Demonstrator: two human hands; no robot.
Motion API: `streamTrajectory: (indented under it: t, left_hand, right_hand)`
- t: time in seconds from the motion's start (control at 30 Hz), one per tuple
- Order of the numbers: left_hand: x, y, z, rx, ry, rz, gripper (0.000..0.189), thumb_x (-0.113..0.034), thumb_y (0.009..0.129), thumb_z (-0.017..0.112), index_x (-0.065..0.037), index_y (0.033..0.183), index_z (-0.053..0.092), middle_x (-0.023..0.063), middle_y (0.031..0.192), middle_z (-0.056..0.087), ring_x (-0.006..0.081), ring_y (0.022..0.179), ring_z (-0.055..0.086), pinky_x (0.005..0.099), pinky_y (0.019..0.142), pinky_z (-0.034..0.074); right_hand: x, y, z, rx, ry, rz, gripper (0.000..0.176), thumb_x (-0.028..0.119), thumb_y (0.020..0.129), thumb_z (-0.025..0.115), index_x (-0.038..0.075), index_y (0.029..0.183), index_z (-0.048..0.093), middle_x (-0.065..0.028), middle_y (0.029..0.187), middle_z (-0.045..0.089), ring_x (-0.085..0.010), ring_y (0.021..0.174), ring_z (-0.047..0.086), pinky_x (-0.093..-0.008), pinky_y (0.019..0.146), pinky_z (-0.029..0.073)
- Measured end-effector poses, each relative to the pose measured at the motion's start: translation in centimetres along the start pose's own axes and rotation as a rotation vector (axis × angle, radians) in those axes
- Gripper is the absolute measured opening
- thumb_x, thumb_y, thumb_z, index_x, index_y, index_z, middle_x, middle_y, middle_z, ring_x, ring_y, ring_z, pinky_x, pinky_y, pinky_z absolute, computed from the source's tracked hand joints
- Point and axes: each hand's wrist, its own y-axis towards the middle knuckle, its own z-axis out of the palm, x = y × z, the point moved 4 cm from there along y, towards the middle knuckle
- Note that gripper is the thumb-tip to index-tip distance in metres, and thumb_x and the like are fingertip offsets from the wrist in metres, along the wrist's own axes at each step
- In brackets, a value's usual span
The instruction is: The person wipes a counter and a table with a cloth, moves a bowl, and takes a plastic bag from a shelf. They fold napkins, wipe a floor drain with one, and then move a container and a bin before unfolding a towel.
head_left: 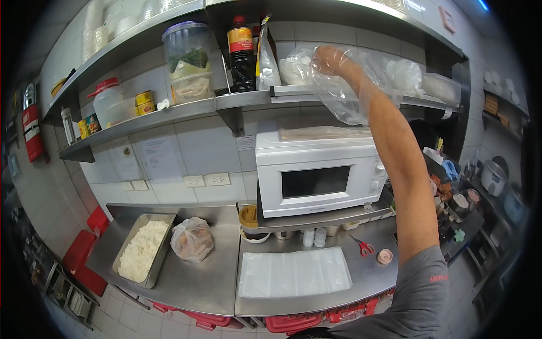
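My right hand (332, 61) reaches up to the steel shelf above the microwave. Its fingers are closed around part of a clear plastic bag (347, 93), which hangs over the shelf edge. White bagged material (296, 66) lies just left of the hand. My left hand is not in view. Flat clear plastic bags (293, 273) lie on the steel counter below. To their left are a knotted plastic bag with brownish contents (192, 239) and a metal tray of white rice-like food (166, 217).
A white microwave (316, 175) stands on a raised steel shelf. Red-handled scissors (362, 245) and a small pink round container (384, 256) lie on the counter's right. A soy sauce bottle (241, 59) and a tall lidded tub (189, 56) stand on the upper shelf.
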Motion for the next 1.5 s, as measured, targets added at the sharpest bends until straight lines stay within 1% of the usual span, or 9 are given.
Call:
streamTrajectory:
  t: [0.2, 0.27, 0.33, 0.47, 0.73, 0.9, 1.07, 1.3, 1.5]
  left_hand:
    - [-20.6, -8.4, 2.1, 0.183, 0.226, 0.426, 0.048, -0.034, 0.102, 0.055, -0.001, 0.137, 0.055, 0.0152, 0.134, 0.061, 0.0207, 0.127, 0.053, 0.0345, 0.105, 0.041]
    - [-29.2, -10.3, 3.7, 0.219, 0.457, 0.512, 0.080, -0.056, 0.098, 0.052, 0.012, 0.140, 0.044, 0.0310, 0.143, 0.046, 0.0350, 0.137, 0.044, 0.0436, 0.111, 0.038]
    - [-35.1, -10.6, 6.3, 0.056, 0.241, 0.847, 0.021, -0.018, 0.091, 0.063, -0.001, 0.103, 0.069, 0.0117, 0.100, 0.067, 0.0232, 0.083, 0.064, 0.0288, 0.079, 0.049]
    - [-48.0, -14.4, 15.3, 0.067, 0.610, 1.542, 0.022, 0.001, 0.084, 0.064, 0.003, 0.105, 0.069, 0.0186, 0.100, 0.070, 0.0313, 0.092, 0.067, 0.0401, 0.081, 0.052]
    - [-62.8, -10.6, 36.0, -0.060, 0.775, 2.148, 0.044, -0.003, 0.085, 0.065, -0.002, 0.127, 0.055, 0.0219, 0.139, 0.048, 0.0397, 0.132, 0.044, 0.0465, 0.108, 0.038]
    - [-69.0, -6.9, 42.7, -0.307, 0.812, 2.220, 0.046, -0.005, 0.085, 0.063, -0.002, 0.130, 0.054, 0.0211, 0.134, 0.051, 0.0394, 0.131, 0.045, 0.0489, 0.109, 0.037]
    - [-71.4, -6.5, 45.7, -0.071, 0.792, 1.989, 0.041, -0.011, 0.087, 0.062, -0.002, 0.126, 0.054, 0.0235, 0.129, 0.056, 0.0426, 0.120, 0.055, 0.0473, 0.101, 0.045]
    - [-73.5, -3.3, 48.1, -0.174, 0.812, 1.832, 0.041, -0.023, 0.088, 0.057, -0.002, 0.123, 0.058, 0.0246, 0.118, 0.063, 0.0434, 0.106, 0.063, 0.0505, 0.089, 0.051]
    - [-74.5, -3.6, 48.8, -0.190, 1.094, 1.518, 0.047, -0.041, 0.085, 0.063, -0.013, 0.123, 0.066, 0.0151, 0.126, 0.065, 0.0363, 0.115, 0.062, 0.0486, 0.093, 0.051]
  right_hand:
    - [-1.0, -0.2, -0.1, -0.039, -0.159, -0.064, 0.035, 0.032, 0.096, 0.053, 0.002, 0.091, 0.070, -0.0200, 0.097, 0.071, -0.0426, 0.085, 0.067, -0.0478, 0.079, 0.055]
    - [-1.0, -0.9, -0.7, -0.110, -0.097, -0.012, 0.036, 0.032, 0.098, 0.051, 0.001, 0.096, 0.069, -0.0201, 0.097, 0.071, -0.0429, 0.084, 0.067, -0.0474, 0.077, 0.055]
    - [-0.8, -2.2, -1.3, -0.324, -0.059, 0.203, 0.033, 0.030, 0.099, 0.050, 0.002, 0.105, 0.067, -0.0201, 0.095, 0.070, -0.0423, 0.082, 0.067, -0.0481, 0.073, 0.055]
    - [-1.8, -4.5, -2.0, -0.479, 0.102, 0.338, 0.027, 0.023, 0.100, 0.049, 0.005, 0.115, 0.061, -0.0197, 0.086, 0.069, -0.0415, 0.077, 0.066, -0.0487, 0.067, 0.053]
    - [-2.4, -7.6, -0.7, -0.855, 0.336, -0.189, 0.013, 0.010, 0.090, 0.061, 0.008, 0.102, 0.067, -0.0156, 0.086, 0.067, -0.0370, 0.080, 0.064, -0.0458, 0.070, 0.051]
    - [-1.2, -10.0, -2.0, -0.824, 0.214, -0.017, 0.017, 0.012, 0.084, 0.067, 0.010, 0.101, 0.069, -0.0126, 0.086, 0.067, -0.0341, 0.081, 0.064, -0.0429, 0.072, 0.052]
    - [0.8, -11.5, -4.0, -0.847, 0.061, -0.024, 0.026, 0.020, 0.084, 0.068, 0.010, 0.107, 0.067, -0.0100, 0.093, 0.070, -0.0316, 0.096, 0.064, -0.0466, 0.081, 0.051]
    - [-0.3, -13.4, -1.4, -0.611, 0.894, 0.037, 0.030, 0.024, 0.086, 0.071, 0.005, 0.109, 0.063, -0.0175, 0.121, 0.059, -0.0369, 0.110, 0.059, -0.0447, 0.090, 0.050]
    - [2.4, -16.9, -1.0, -0.625, -0.112, -0.114, 0.032, 0.019, 0.084, 0.066, 0.008, 0.114, 0.058, -0.0216, 0.120, 0.060, -0.0390, 0.120, 0.058, -0.0555, 0.106, 0.041]
